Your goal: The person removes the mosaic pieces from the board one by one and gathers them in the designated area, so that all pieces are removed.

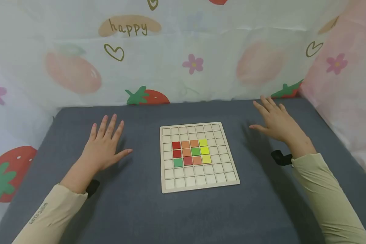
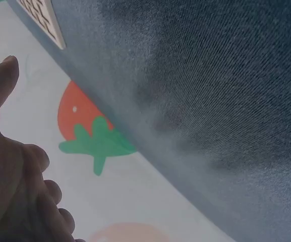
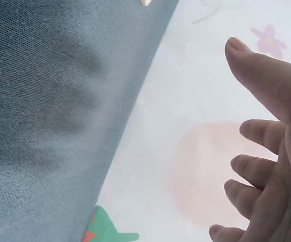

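Observation:
A pale wooden grid board (image 1: 177, 187) lies near the middle of the dark grey table. Colored square tiles fill a block of its cells: red tiles (image 1: 176, 145) at the left, orange tiles (image 1: 185, 144), green tiles (image 1: 178, 162) and a column of yellow tiles (image 1: 204, 150) at the right. Left of the board my left hand (image 1: 100, 150) hovers over the table, fingers spread and holding nothing. My right hand (image 1: 279, 123) is raised to the right of the board, fingers extended, also holding nothing. In the left wrist view, a corner of the board (image 2: 47, 22) shows at the top.
A dark grey cloth (image 1: 134, 217) covers the table. Behind it and at both sides hangs a white and pink curtain (image 1: 158, 67) printed with strawberries, flowers and hearts. Black wrist straps (image 1: 281, 158) show at the cuffs of the light sleeves.

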Demonstrator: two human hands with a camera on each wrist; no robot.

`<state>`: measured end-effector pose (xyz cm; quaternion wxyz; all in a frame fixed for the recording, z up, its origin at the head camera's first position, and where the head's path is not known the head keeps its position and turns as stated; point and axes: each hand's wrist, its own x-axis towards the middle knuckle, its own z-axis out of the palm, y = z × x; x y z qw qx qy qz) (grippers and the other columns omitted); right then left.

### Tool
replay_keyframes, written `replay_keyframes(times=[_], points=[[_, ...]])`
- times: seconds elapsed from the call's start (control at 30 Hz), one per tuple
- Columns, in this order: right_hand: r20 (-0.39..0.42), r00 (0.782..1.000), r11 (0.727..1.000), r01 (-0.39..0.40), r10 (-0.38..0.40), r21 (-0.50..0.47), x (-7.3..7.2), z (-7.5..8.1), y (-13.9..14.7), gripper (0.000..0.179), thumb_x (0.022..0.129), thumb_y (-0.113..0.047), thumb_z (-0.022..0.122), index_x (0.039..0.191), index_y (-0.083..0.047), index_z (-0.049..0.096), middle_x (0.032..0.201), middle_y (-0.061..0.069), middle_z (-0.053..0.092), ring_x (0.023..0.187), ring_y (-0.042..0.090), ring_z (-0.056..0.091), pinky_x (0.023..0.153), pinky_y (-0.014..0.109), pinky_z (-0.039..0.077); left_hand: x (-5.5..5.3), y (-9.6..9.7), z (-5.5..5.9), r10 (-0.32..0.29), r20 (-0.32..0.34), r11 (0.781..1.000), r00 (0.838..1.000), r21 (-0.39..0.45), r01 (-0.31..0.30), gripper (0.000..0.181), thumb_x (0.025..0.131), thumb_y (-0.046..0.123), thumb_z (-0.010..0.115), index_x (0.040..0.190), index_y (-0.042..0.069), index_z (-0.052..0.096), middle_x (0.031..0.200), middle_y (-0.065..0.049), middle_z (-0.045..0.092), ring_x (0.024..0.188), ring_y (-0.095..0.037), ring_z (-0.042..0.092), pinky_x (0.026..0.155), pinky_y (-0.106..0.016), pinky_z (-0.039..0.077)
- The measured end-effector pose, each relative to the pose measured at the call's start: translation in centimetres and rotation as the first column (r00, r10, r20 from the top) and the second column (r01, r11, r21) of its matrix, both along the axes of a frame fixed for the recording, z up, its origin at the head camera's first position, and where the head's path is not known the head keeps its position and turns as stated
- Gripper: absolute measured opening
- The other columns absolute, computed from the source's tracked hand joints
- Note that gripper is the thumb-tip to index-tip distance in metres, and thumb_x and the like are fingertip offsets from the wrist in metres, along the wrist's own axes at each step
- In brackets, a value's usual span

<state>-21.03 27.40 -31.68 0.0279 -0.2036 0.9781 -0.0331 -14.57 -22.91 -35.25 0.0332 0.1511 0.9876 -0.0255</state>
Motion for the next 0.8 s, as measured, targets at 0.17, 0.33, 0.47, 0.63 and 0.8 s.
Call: replay_keyframes(times=[0.17,0.33,0.47,0.63,0.8], points=[[-0.007,1.0,1.0,-0.004,0.004,0.008,0.0,-0.3,0.3,0.084,0.09,-0.04,0.062,0.149,0.001,0.019,0.154,0.026,0.003,0.141,0.041,0.001,0.103,0.068,0.01,0.0,0.0,-0.1,0.004,0.015,1.0,1.0,0.004,-0.004,0.093,0.091,0.055,0.052,0.151,0.001,0.007,0.155,-0.022,-0.011,0.14,-0.039,-0.015,0.108,-0.06,-0.005],[-0.02,1.0,1.0,-0.008,0.007,-0.025,0.0,-0.4,0.5,0.084,0.09,-0.038,0.062,0.15,0.0,0.017,0.154,0.026,0.004,0.14,0.042,0.003,0.104,0.067,0.012,-0.1,0.4,0.0,0.0,-0.008,1.0,1.0,0.025,0.0,0.091,0.091,0.053,0.052,0.151,0.0,0.008,0.155,-0.022,-0.011,0.139,-0.038,-0.018,0.108,-0.06,-0.005],[-0.022,0.999,0.996,-0.034,0.032,-0.088,0.4,-0.6,0.4,0.082,0.09,-0.034,0.064,0.149,0.001,0.02,0.153,0.027,0.009,0.14,0.043,0.009,0.106,0.063,0.014,0.0,1.5,-0.6,-0.015,-0.016,0.998,1.0,0.065,0.016,0.088,0.092,0.051,0.052,0.151,0.0,0.011,0.155,-0.023,-0.007,0.14,-0.04,-0.012,0.108,-0.061,-0.001],[-0.009,0.999,0.975,-0.05,0.049,-0.216,0.8,-1.2,-0.6,0.077,0.091,-0.033,0.063,0.149,-0.001,0.024,0.153,0.023,0.016,0.137,0.043,0.019,0.104,0.061,0.022,0.0,3.4,-1.8,-0.055,-0.027,0.991,0.998,0.117,0.058,0.085,0.093,0.048,0.053,0.15,-0.001,0.013,0.155,-0.023,-0.005,0.141,-0.041,-0.006,0.108,-0.061,0.002],[-0.005,0.998,0.929,-0.056,0.058,-0.365,1.3,-1.7,-2.0,0.07,0.091,-0.026,0.064,0.147,-0.003,0.03,0.152,0.018,0.024,0.137,0.041,0.022,0.103,0.06,0.025,0.2,6.0,-2.6,-0.116,-0.038,0.979,0.993,0.163,0.121,0.085,0.093,0.047,0.054,0.149,-0.003,0.016,0.155,-0.023,-0.001,0.141,-0.04,-0.003,0.109,-0.06,0.005]])
